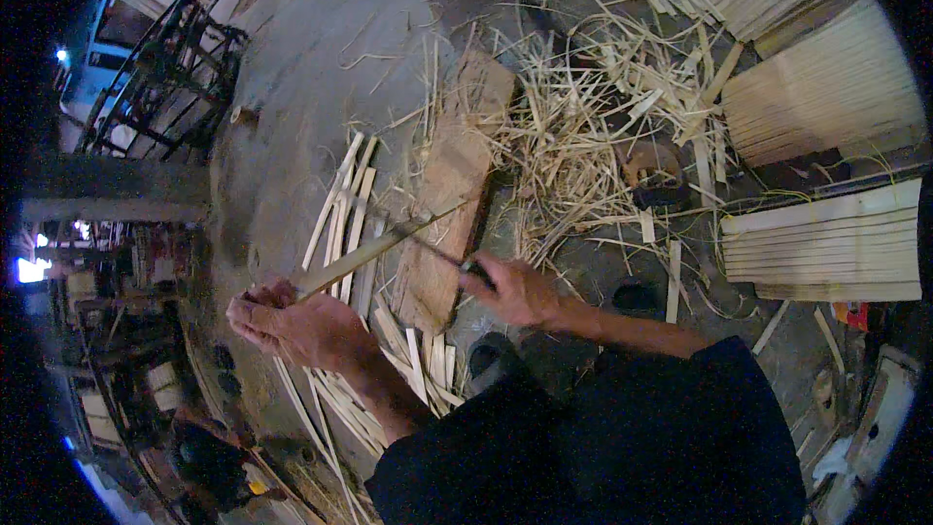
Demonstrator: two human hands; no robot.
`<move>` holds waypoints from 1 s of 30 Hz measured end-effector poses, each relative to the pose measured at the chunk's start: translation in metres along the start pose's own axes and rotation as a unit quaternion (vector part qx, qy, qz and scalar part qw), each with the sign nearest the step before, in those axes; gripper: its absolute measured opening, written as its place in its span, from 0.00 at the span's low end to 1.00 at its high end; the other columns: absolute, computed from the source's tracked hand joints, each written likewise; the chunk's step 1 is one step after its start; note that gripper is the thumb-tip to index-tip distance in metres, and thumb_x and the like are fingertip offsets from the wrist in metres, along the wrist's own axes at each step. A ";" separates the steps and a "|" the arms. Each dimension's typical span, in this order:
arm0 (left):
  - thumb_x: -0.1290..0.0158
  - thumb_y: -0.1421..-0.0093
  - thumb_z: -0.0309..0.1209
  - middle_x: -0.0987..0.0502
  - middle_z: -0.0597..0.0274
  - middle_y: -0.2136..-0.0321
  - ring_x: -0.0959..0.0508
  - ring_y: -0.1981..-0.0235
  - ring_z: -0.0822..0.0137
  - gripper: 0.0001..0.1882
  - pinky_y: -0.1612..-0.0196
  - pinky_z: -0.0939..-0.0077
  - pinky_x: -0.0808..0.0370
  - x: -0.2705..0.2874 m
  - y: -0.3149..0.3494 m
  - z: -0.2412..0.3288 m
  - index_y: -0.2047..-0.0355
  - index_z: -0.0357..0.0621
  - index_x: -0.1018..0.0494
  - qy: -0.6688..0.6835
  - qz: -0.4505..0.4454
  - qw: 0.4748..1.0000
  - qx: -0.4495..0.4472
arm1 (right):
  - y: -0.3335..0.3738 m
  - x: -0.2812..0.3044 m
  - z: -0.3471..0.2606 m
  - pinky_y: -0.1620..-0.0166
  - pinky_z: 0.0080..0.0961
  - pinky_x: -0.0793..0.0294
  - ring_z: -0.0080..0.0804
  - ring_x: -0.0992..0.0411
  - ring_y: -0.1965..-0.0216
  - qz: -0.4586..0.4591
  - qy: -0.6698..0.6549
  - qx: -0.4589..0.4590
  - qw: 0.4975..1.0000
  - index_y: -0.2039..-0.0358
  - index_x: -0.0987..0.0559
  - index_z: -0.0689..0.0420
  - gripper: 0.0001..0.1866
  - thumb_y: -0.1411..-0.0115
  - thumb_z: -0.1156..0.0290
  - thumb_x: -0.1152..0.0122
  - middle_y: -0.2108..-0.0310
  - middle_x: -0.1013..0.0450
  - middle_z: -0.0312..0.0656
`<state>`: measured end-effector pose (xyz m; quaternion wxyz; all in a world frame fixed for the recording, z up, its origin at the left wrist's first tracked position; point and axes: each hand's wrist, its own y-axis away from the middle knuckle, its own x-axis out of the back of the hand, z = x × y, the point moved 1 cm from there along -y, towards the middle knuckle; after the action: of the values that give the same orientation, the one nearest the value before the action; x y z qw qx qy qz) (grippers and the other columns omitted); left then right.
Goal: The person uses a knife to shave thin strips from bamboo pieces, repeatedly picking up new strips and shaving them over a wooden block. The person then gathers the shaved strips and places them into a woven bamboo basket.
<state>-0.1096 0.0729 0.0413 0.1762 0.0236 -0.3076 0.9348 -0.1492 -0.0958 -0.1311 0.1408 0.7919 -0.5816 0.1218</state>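
My left hand [301, 326] is closed around one end of a pale bamboo strip [364, 253], which slants up and to the right over a wooden board [449, 170]. A dark-handled knife [442, 254] is gripped in my right hand [515, 292]. Its narrow blade points up and left toward the strip; whether the edge touches it I cannot tell. Beneath the strip and my left hand lie several loose split bamboo strips [340, 214] on the floor.
A tangled heap of thin shavings [583, 126] spreads to the right of the board. Stacks of pale slats [826, 243] stand along the right side. A dark metal frame [160, 68] is at the far left, with a concrete ledge [126, 185] below it.
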 end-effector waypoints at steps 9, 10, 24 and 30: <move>0.55 0.38 0.33 0.35 0.58 0.63 0.31 0.67 0.66 0.11 0.61 0.73 0.29 -0.010 0.007 0.002 0.59 0.40 0.37 -0.121 -0.025 0.980 -0.153 | -0.017 0.002 0.012 0.68 0.42 0.28 0.58 0.27 0.70 0.027 -0.084 0.025 0.996 0.54 0.32 0.55 0.21 0.38 0.52 0.50 0.74 0.27 0.54; 0.56 0.36 0.35 0.35 0.59 0.63 0.31 0.67 0.66 0.11 0.60 0.73 0.29 -0.012 0.010 0.003 0.59 0.41 0.36 -0.160 -0.030 0.969 -0.187 | -0.020 0.005 0.006 0.67 0.42 0.27 0.58 0.27 0.70 0.054 -0.125 0.051 0.989 0.54 0.32 0.55 0.22 0.38 0.51 0.50 0.74 0.27 0.55; 0.61 0.32 0.39 0.34 0.58 0.62 0.29 0.64 0.69 0.18 0.58 0.74 0.26 0.000 -0.001 -0.015 0.51 0.36 0.39 -0.224 -0.017 0.950 -0.215 | -0.020 -0.004 0.007 0.68 0.45 0.29 0.57 0.27 0.72 0.041 -0.025 0.054 0.997 0.58 0.31 0.64 0.27 0.37 0.49 0.55 0.79 0.29 0.58; 0.57 0.37 0.28 0.30 0.51 0.65 0.29 0.65 0.59 0.13 0.54 0.66 0.31 -0.020 0.014 0.017 0.56 0.32 0.36 0.092 -0.009 0.995 0.037 | -0.029 0.015 0.064 0.71 0.49 0.31 0.59 0.29 0.76 0.043 0.032 -0.044 0.998 0.58 0.30 0.60 0.25 0.38 0.48 0.54 0.80 0.29 0.56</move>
<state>-0.0969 0.0466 0.0442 0.2115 -0.0536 -0.2554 0.9419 -0.1148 -0.1241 -0.1880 0.1887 0.7552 -0.6148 0.1270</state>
